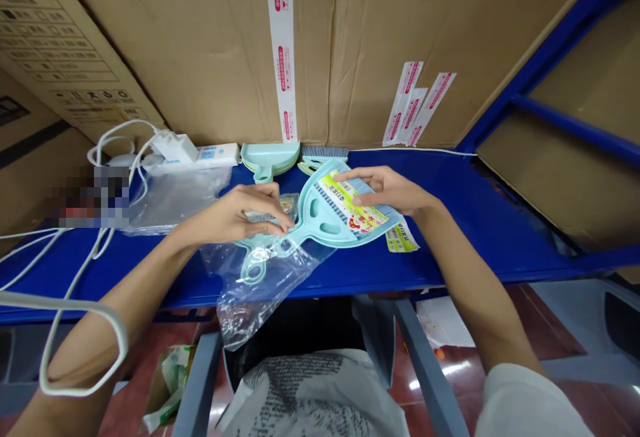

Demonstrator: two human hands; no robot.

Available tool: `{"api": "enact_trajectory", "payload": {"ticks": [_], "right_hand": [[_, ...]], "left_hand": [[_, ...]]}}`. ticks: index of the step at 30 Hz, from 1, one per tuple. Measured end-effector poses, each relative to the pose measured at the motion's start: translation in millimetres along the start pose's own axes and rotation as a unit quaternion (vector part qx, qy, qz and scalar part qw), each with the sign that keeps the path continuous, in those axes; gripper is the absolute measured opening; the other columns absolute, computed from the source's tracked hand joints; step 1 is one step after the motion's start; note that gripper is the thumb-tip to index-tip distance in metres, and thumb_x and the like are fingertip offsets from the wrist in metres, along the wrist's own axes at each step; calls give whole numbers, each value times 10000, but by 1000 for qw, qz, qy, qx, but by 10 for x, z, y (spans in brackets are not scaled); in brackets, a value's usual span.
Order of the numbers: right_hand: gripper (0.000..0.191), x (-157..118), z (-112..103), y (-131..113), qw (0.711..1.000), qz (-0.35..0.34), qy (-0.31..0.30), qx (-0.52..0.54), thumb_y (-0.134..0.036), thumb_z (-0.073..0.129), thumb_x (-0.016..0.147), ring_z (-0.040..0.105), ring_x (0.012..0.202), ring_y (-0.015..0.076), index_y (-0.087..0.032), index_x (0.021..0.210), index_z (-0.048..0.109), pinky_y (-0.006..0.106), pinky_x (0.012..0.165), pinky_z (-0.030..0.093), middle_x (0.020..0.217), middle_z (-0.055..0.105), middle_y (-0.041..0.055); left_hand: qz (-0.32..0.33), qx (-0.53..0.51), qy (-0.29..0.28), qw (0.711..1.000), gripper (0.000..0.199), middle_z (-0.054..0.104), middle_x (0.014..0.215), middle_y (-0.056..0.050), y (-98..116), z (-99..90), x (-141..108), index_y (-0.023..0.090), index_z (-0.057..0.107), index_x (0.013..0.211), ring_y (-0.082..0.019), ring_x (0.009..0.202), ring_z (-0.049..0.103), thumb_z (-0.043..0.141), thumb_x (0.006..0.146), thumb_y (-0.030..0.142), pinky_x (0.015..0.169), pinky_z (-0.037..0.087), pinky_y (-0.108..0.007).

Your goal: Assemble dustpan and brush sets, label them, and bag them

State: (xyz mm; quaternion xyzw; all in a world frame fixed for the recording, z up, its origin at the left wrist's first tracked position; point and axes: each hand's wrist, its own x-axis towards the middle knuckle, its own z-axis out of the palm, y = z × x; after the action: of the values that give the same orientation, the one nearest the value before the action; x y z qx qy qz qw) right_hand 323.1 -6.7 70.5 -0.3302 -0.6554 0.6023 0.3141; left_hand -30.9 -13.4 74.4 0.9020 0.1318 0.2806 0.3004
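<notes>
A mint-green dustpan with a small brush nested in it is tilted above the table's front edge. My left hand pinches its handle, thumb against forefinger. Over the dustpan's wide end, my right hand holds a yellow-green printed label card against the brush, thumb and fingers on the card. Under my left hand lies another mint-green dustpan in a clear plastic bag, which droops over the table edge. A second label card lies just right of the held dustpan.
At the back of the blue table are stacked dustpans and brushes. Clear bags lie at left beside a power strip. White cables loop over the left side. A large cardboard box walls the back.
</notes>
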Motion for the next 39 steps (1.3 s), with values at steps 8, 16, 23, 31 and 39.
{"api": "enact_trajectory", "payload": {"ticks": [8, 16, 23, 31, 39], "right_hand": [[636, 56, 164, 89, 991, 66, -107, 38, -310, 1001, 757, 813, 966, 203, -216, 1354, 802, 263, 801, 663, 1245, 830, 87], [551, 187, 569, 361, 997, -38, -55, 45, -305, 978, 784, 740, 1252, 233, -252, 1309, 817, 321, 1061, 598, 1339, 798, 58], [690, 228, 690, 400, 983, -48, 80, 156, -382, 1014, 722, 797, 1050, 252, -255, 1353, 766, 419, 956, 678, 1258, 818, 70], [799, 271, 377, 420, 952, -163, 248, 70, -468, 994, 728, 720, 1276, 314, -277, 1444, 696, 527, 1125, 621, 1352, 783, 78], [831, 259, 412, 468, 963, -148, 226, 5, -519, 939, 805, 688, 1338, 322, -291, 1539, 624, 544, 1183, 581, 1439, 738, 91]], "left_hand": [[16, -51, 13, 998, 146, 856, 915, -81, 117, 445, 77, 249, 885, 1087, -213, 746, 786, 839, 953, 210, 717, 601, -318], [-9, 63, 70, 996, 190, 861, 1057, -65, 117, 295, 45, 257, 856, 1177, -193, 867, 809, 772, 1008, 241, 798, 612, -295], [49, 45, 591, 804, 163, 763, 821, -2, -161, -533, -148, 205, 779, 859, -141, 759, 675, 789, 893, 364, 765, 533, -295], [-293, -339, 384, 807, 536, 793, 1055, -139, -444, -470, -163, 134, 747, 1104, -248, 934, 742, 635, 983, 644, 803, 624, -358], [-185, -399, 343, 830, 608, 780, 987, -47, -413, -35, -9, 228, 723, 1382, -197, 919, 765, 900, 808, 131, 903, 695, -369]]}}
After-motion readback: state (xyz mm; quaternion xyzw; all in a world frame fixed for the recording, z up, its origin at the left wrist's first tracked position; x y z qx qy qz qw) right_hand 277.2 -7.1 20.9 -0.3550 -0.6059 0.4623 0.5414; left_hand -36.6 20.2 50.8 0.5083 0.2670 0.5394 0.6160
